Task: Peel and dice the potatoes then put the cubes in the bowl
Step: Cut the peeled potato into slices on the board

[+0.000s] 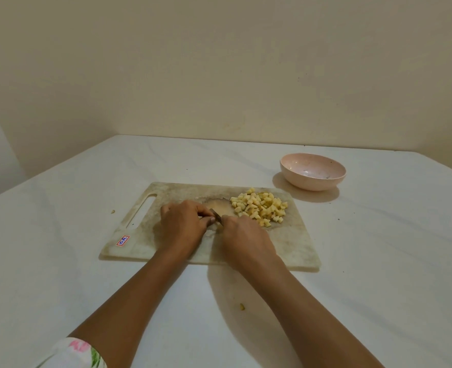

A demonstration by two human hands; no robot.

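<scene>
Mid frame: right hand point(243, 235) grips knife point(216, 215), blade angled up-left to left hand point(183, 221), fingers curled, its hold hidden. 1 pile of cubes point(259, 207) on board point(294, 243), just up-right of right hand. Bowl point(307, 181) further up-right, no cubes in it, nearer right hand.

stained matt cutting board point(294, 243), glossy speckled bowl point(312, 179)

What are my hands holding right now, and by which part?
The right hand grips the knife by its handle, hidden in the fist; only the blade shows. The left hand curls beside the blade on the cutting board; whatever it holds is hidden.
</scene>
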